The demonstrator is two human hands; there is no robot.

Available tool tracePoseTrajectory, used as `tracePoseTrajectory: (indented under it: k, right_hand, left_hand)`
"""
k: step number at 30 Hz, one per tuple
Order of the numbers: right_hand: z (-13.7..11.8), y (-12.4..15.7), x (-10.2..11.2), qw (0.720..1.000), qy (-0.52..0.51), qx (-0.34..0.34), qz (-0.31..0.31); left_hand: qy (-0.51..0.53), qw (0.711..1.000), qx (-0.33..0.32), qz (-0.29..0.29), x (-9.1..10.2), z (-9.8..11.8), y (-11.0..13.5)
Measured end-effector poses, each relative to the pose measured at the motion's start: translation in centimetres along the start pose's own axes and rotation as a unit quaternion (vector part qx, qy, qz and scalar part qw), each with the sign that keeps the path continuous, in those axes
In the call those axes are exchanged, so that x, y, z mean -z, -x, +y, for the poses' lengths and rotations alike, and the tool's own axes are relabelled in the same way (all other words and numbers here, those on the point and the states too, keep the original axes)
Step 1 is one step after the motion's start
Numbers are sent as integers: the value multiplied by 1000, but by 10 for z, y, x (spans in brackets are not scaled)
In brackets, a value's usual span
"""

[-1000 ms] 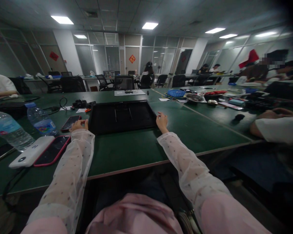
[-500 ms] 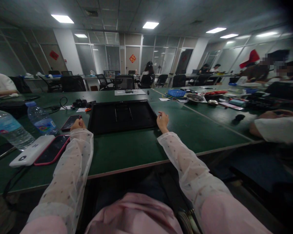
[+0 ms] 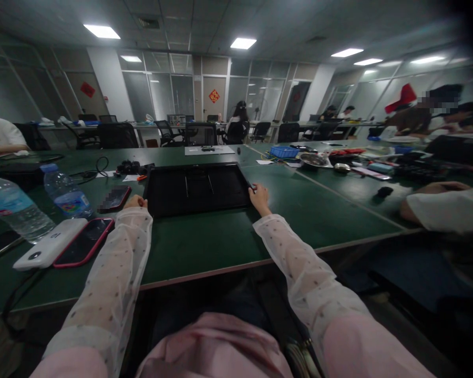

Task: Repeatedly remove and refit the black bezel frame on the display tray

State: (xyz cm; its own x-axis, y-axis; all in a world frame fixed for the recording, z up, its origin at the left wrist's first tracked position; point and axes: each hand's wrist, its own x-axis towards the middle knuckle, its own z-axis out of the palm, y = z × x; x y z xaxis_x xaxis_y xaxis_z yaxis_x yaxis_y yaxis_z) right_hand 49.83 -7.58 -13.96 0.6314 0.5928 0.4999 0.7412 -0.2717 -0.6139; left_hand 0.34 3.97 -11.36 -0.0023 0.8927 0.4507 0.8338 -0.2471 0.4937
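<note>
A flat black panel (image 3: 199, 188) with a raised rim lies on the green table (image 3: 205, 241) in front of me. My left hand (image 3: 136, 202) is at the panel's near left corner, fingers curled against the rim. My right hand (image 3: 259, 197) is at the panel's right edge, with its fingers bent over the rim. Both arms are in sheer dotted sleeves.
Left of my left arm lie a red-cased phone (image 3: 84, 241), a white power bank (image 3: 47, 244) and a dark phone (image 3: 114, 198). Two water bottles (image 3: 65, 194) stand further left. At right, another person's arm (image 3: 445, 210) rests on the table. Behind it are a blue basket (image 3: 284, 151) and a metal bowl (image 3: 313, 158).
My left hand has moved right, from beside the dark phone to the panel's corner. My right hand has shifted left onto the panel's right rim.
</note>
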Motion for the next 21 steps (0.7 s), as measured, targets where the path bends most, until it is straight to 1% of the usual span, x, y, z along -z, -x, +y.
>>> tracePoseTrajectory:
  k: [2,3,5,8,10,12,18,21]
  right_hand:
    - [3,-2,-3,1000,-10,-2,-17]
    - [5,-4,-4,999,-20,-5,-30]
    - [9,-8,-6,997,-46,-13,-64]
    - [12,-13,-7,992,-79,-17,-97]
    - [11,-14,-6,991,-96,-14,-96]
    - [9,-12,-4,990,-107,-11,-90]
    - [2,-6,0,993,-92,10,-73]
    - [3,-5,-2,995,-68,2,-74]
  left_hand:
    - [14,1000,9,14,-5,-4,-2]
    - [19,999,23,12,-7,-6,-3]
    - [20,998,54,-15,-8,-7,-3]
    - [0,993,85,-78,-7,-4,-4]
    - [-17,990,90,-107,-4,-1,-6]
    - [-33,988,93,-123,-3,1,-9]
    - [-75,981,99,-151,-6,0,-17]
    - [-92,979,91,-157,-7,-3,-17]
